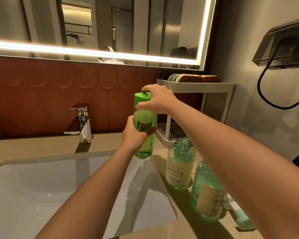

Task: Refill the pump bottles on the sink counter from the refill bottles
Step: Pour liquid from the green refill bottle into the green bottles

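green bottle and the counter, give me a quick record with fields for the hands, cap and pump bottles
left hand: grips the body of the green refill bottle, upright
right hand: grips the green cap, cap on
first pump bottle: on counter, neck open, no pump
second pump bottle: on counter, top hidden by right forearm

Near pump bottle (204, 200) stands before far pump bottle (180, 168), right of sink (33, 195).
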`<control>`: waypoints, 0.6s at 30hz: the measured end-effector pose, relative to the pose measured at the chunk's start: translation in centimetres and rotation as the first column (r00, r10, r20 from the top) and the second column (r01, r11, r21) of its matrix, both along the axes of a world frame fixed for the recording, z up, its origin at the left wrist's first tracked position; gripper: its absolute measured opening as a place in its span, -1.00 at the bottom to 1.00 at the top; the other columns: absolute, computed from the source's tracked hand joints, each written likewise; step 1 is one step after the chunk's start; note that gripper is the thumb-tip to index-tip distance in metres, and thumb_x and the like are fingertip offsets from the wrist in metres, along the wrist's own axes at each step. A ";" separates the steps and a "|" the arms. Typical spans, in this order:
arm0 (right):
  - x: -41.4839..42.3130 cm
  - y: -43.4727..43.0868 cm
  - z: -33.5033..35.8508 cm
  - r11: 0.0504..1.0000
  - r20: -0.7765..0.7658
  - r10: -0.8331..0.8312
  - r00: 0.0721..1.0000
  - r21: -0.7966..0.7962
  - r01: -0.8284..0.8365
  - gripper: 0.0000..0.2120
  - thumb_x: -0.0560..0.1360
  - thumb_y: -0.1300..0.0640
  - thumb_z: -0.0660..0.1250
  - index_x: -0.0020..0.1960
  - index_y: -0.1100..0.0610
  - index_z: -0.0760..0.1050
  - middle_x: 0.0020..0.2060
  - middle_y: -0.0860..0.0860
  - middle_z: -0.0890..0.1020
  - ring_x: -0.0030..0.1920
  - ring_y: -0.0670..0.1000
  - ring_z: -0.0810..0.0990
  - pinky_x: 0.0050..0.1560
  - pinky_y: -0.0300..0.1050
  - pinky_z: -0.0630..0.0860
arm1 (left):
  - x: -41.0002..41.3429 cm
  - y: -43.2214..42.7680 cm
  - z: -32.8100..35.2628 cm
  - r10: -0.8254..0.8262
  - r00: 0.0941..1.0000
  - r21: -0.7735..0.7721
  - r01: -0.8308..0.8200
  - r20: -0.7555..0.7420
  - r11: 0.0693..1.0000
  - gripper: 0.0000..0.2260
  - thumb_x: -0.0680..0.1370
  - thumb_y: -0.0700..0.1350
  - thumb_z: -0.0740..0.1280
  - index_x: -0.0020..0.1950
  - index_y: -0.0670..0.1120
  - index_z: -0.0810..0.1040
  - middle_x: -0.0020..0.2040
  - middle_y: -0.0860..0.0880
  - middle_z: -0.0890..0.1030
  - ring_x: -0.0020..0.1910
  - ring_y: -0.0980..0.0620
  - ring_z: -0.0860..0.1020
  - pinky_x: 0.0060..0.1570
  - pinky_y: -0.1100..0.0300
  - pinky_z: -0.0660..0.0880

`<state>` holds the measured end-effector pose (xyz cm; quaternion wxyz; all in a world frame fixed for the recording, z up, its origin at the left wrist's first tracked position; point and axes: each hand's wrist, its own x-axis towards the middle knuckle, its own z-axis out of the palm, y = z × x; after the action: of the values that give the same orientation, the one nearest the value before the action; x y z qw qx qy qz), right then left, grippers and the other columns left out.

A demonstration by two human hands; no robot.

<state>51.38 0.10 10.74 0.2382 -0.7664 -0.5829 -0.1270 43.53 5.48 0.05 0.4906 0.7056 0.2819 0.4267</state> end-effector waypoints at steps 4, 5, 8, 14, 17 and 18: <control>-4.3 -2.1 0.5 0.993 -0.021 0.117 0.993 0.009 -0.117 -0.47 0.39 -0.16 0.39 0.26 0.06 0.42 0.11 -0.01 0.53 0.00 -0.05 0.46 -0.15 -0.23 0.40 | -4.9 -1.9 0.5 0.089 0.996 0.091 -0.091 0.023 0.992 -0.53 0.31 0.00 0.55 0.10 -0.02 0.41 -0.04 0.05 0.56 -0.02 0.06 0.51 -0.08 0.14 0.44; -5.3 -2.8 0.4 0.990 -0.023 0.139 0.990 -0.007 -0.140 -0.48 0.40 -0.16 0.38 0.25 0.06 0.42 0.09 -0.01 0.53 -0.01 -0.05 0.47 -0.17 -0.25 0.40 | -6.2 -2.6 0.4 0.081 0.997 0.102 -0.082 0.009 0.991 -0.55 0.32 0.00 0.54 0.10 0.00 0.42 -0.05 0.07 0.56 -0.04 0.09 0.51 -0.13 0.17 0.42; -7.7 -4.9 0.3 0.986 -0.034 0.130 0.991 -0.102 -0.132 -0.50 0.42 -0.25 0.31 0.19 0.07 0.40 0.01 -0.01 0.53 -0.03 -0.02 0.52 -0.15 -0.22 0.46 | -9.6 -4.8 -0.1 0.033 0.999 0.099 -0.032 -0.005 0.995 -0.61 0.34 -0.04 0.53 0.02 0.09 0.40 -0.07 0.12 0.54 -0.06 0.19 0.49 -0.20 0.26 0.39; -11.0 -7.8 -0.4 0.964 0.116 0.055 0.992 -0.266 -0.022 -0.52 0.44 -0.36 0.17 0.04 0.05 0.39 -0.10 -0.02 0.53 -0.12 -0.01 0.52 -0.20 -0.19 0.44 | -13.6 -8.2 -1.8 -0.022 0.999 0.089 0.024 -0.032 0.996 -0.61 0.33 -0.07 0.54 -0.04 0.16 0.39 -0.06 0.10 0.56 -0.03 0.08 0.53 -0.06 0.07 0.50; -11.6 -9.3 -0.6 0.951 0.047 0.204 0.978 -0.247 -0.186 -0.58 0.49 -0.24 0.21 0.17 0.04 0.41 -0.05 -0.05 0.53 -0.05 -0.01 0.52 -0.23 -0.25 0.37 | -14.7 -8.8 -2.2 -0.102 0.995 0.033 0.102 -0.005 0.994 -0.60 0.33 -0.15 0.54 0.06 0.09 0.46 -0.04 0.01 0.60 -0.01 0.00 0.57 -0.04 0.03 0.55; -11.6 -9.8 -0.5 0.935 0.004 0.262 0.965 -0.248 -0.253 -0.59 0.50 -0.21 0.22 0.21 0.03 0.40 -0.02 -0.06 0.52 -0.02 -0.02 0.51 -0.21 -0.27 0.39 | -14.8 -9.0 -2.3 -0.127 0.992 0.027 0.127 0.009 0.992 -0.59 0.33 -0.16 0.53 0.10 0.04 0.47 -0.03 -0.01 0.61 0.00 0.00 0.58 -0.05 0.06 0.56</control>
<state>39.80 -9.65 10.29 0.1452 -0.7047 -0.6936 -0.0357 28.69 -3.54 -2.26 0.5088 0.7263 0.2282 0.4019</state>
